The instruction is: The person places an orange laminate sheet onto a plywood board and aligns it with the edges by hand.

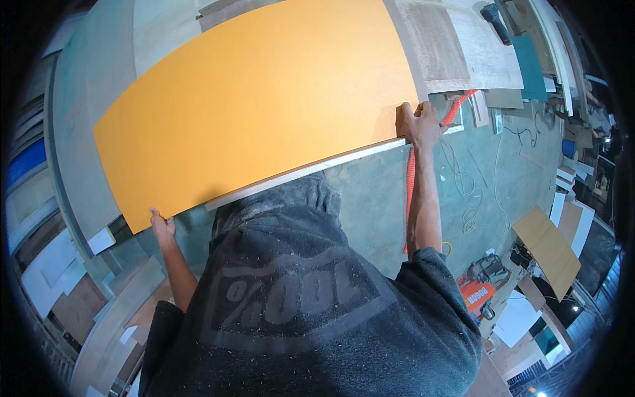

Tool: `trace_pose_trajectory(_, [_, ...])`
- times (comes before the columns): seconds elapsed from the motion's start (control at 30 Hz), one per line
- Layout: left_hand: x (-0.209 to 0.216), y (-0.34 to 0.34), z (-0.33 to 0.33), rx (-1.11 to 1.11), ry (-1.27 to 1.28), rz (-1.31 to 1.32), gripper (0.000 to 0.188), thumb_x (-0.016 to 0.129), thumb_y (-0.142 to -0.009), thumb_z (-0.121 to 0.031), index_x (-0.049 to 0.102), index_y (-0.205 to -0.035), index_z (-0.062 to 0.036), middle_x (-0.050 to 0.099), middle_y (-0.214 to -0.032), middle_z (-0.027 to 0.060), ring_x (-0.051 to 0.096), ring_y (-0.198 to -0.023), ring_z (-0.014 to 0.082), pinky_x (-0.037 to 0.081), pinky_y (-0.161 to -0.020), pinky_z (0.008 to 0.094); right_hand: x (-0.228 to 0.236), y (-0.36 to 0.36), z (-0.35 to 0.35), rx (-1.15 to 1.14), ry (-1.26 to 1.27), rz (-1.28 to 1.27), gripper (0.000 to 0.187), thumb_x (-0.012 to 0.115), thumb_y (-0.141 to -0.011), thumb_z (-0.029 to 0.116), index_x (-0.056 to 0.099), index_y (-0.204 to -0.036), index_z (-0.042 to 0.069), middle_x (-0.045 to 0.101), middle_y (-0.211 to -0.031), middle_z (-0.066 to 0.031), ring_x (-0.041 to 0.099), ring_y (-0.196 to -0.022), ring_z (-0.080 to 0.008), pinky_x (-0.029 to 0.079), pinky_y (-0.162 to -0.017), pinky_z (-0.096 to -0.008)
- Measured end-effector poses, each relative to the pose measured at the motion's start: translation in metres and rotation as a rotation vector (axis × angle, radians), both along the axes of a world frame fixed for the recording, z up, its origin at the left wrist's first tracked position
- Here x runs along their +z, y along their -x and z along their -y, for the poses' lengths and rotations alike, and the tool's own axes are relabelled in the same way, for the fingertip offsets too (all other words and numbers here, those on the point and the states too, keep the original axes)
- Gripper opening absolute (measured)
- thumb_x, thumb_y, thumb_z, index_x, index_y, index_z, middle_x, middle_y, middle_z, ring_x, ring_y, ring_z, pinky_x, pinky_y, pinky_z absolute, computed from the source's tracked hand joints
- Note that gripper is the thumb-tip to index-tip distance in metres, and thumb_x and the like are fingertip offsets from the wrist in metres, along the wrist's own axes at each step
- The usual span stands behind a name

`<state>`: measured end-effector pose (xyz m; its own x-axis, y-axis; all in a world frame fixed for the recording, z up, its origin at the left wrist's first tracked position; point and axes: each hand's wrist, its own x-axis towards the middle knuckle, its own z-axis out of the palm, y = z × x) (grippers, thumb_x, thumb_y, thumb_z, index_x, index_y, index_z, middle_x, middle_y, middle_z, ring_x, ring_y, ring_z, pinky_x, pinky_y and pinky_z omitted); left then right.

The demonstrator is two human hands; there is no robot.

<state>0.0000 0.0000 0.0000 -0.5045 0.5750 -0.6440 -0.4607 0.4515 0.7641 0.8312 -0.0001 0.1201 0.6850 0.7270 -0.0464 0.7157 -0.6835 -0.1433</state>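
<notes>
A large orange sheet [264, 106] lies across the work surface in front of me. My left hand [163, 226] is closed on its near left edge, thumb on top and fingers hidden below. At the near right corner, my right hand [424, 124] is closed on the sheet with bent fingers. A small dark brown patch [402, 120] shows beside those fingertips; I cannot tell whether it is a block or shaded fingers. Under the sheet's near edge runs a pale wooden edge [311, 171], close to my body.
Beyond the sheet's right side lie pale boards [486, 46] with a dark handheld tool [496, 23]. A red corrugated hose [456, 109] passes near my right hand. Thin cables [466, 178] trail on the green floor. An orange-red case [475, 294] and a wood panel [548, 250] are at right.
</notes>
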Motion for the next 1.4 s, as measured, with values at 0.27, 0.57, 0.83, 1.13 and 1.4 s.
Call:
trace_pose_trajectory(0.27, [0.016,-0.019,0.004,-0.026,0.013,0.016,0.035,0.046,-0.116,-0.031,0.060,-0.134,-0.0044,0.070,-0.115,0.0055,0.067,-0.093,0.0179,0.058,-0.081,0.0356,0.006,0.008,0.000,-0.011,0.027,0.005,0.053,0.061,-0.089,0.057,0.070,-0.104,0.007,0.070,-0.106,-0.0170,0.068,-0.102,-0.0341,0.037,-0.108,-0.0549])
trace_pose_trajectory(0.57, [0.004,0.011,0.009,-0.090,0.004,0.041,0.032,0.047,-0.116,-0.034,0.062,-0.122,-0.0060,0.067,-0.097,0.0038,0.055,-0.073,0.0150,0.053,-0.074,0.0315,0.010,0.011,-0.007,-0.008,0.021,-0.022,0.050,0.059,-0.092,0.052,0.071,-0.109,0.007,0.071,-0.109,-0.0207,0.069,-0.106,-0.0370,0.035,-0.110,-0.0584])
trace_pose_trajectory(0.83, [0.015,0.008,0.013,-0.227,-0.063,0.175,0.041,0.043,-0.116,-0.040,0.059,-0.131,-0.0064,0.069,-0.103,0.0063,0.066,-0.090,0.0169,0.055,-0.075,0.0331,0.014,0.014,-0.007,0.019,-0.043,0.014,0.042,0.061,-0.091,0.046,0.070,-0.100,0.007,0.071,-0.098,-0.0177,0.069,-0.101,-0.0359,0.038,-0.107,-0.0547])
trace_pose_trajectory(1.13, [0.106,-0.163,-0.152,-1.059,0.321,-1.275,0.067,0.069,-0.100,-0.049,0.063,-0.134,0.0073,0.064,-0.139,0.0295,0.062,-0.129,0.0434,0.050,-0.108,0.0512,0.012,0.047,0.011,0.239,-0.422,0.362,0.035,0.071,-0.091,0.037,0.069,-0.108,0.008,0.068,-0.103,-0.0147,0.067,-0.099,-0.0364,0.045,-0.100,-0.0537])
trace_pose_trajectory(1.4, [0.170,-0.468,-0.248,-1.688,-0.351,-1.311,0.096,0.073,-0.094,-0.057,0.027,-0.169,-0.0186,0.020,-0.177,0.0096,0.017,-0.163,0.0354,0.022,-0.125,0.0684,0.038,0.263,0.039,0.836,0.091,-0.258,0.101,0.079,-0.082,0.061,0.040,-0.163,0.016,0.032,-0.173,-0.0093,0.034,-0.157,-0.0302,0.030,-0.122,-0.0592])
